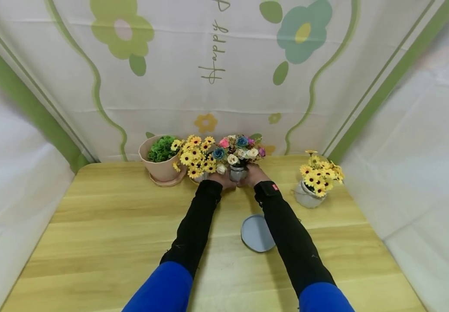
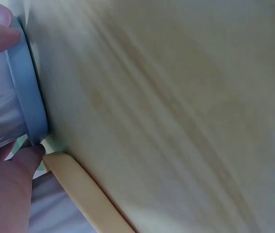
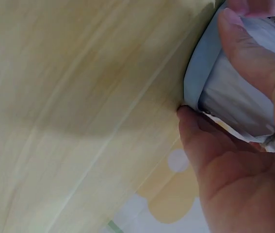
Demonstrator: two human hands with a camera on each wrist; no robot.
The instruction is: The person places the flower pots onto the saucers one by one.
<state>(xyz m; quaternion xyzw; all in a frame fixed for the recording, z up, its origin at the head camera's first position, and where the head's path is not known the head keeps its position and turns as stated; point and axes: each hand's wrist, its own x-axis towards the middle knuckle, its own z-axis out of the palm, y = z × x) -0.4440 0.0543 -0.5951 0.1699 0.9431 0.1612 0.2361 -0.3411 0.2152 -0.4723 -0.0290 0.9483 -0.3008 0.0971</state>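
Between my two hands stands a small wrapped flowerpot [image 1: 237, 174] with artificial roses [image 1: 232, 159] in pink, blue, white and purple. Under it sits a blue-grey saucer [image 2: 28, 82], low over the wooden tabletop. My left hand [image 1: 222, 178] grips pot and saucer from the left, fingers [image 2: 28, 158] hooked at the saucer's edge. From the right side, my right hand [image 1: 255, 175] holds them, its thumb [image 3: 239, 43] lying along the pot near the saucer. Just left of my left hand is a pot of yellow daisies [image 1: 195, 158] on a tan saucer [image 2: 84, 194].
A pink pot [image 1: 162, 170] with green foliage stands on its saucer at the back left. Toward the right edge is another pot of yellow daisies [image 1: 308, 197]. A loose blue-grey saucer [image 1: 256, 233] lies beside my right forearm. A printed curtain [image 1: 170, 95] hangs behind the table.
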